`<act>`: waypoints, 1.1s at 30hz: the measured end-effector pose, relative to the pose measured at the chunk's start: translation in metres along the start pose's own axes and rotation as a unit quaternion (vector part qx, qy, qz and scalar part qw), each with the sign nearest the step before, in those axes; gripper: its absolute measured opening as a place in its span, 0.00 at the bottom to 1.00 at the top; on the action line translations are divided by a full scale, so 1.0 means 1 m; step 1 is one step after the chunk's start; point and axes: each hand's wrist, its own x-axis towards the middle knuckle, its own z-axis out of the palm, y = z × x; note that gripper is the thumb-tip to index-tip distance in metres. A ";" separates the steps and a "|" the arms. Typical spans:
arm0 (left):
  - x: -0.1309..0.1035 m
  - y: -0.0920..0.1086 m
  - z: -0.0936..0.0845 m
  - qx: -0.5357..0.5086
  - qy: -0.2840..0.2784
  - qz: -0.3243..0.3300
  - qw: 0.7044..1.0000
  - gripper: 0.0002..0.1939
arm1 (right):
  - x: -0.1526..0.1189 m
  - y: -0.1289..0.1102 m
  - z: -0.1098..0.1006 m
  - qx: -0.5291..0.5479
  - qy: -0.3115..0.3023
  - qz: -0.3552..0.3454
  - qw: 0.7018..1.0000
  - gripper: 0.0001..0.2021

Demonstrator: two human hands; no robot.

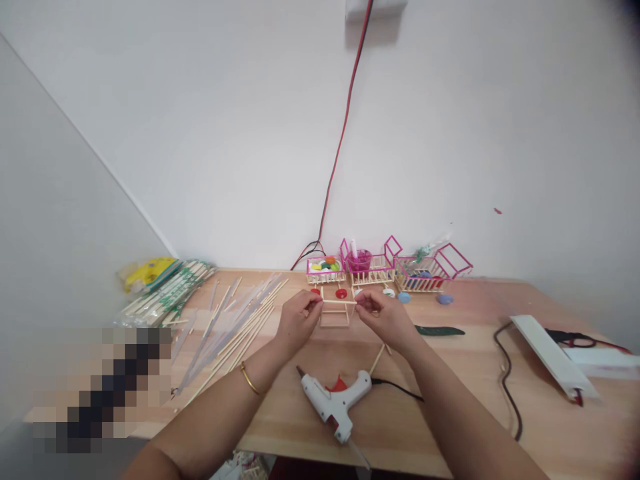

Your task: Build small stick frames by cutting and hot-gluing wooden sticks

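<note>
Between my two hands a short wooden stick (pixel 339 303) is stretched level. My left hand (pixel 299 319) pinches its left end, and my right hand (pixel 381 316) pinches the right end. Just below and behind the stick, a small frame of wooden sticks (pixel 334 325) stands on the table; whether the held stick touches it I cannot tell. Closer to me lies a white hot glue gun (pixel 333 402) with a red trigger, its nozzle towards the upper left and a clear glue stick poking out of its back. Neither hand touches it.
Along the wall stand small stick carts (pixel 371 275) with pink handles and bottle-cap wheels. Loose wooden sticks (pixel 245 337) and clear glue sticks lie left, near bagged sticks (pixel 173 287). A dark green knife-shaped object (pixel 440 331) and a white power strip (pixel 553 357) with cables are right.
</note>
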 end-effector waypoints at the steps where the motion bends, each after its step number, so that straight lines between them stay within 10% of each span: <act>1: 0.000 0.000 0.000 0.000 0.001 0.000 1.000 0.06 | 0.000 0.000 0.000 0.000 -0.001 0.001 1.000 0.06; 33: -0.001 0.000 -0.001 0.010 0.011 0.008 1.000 0.05 | 0.001 0.002 0.001 0.074 -0.028 0.052 0.996 0.11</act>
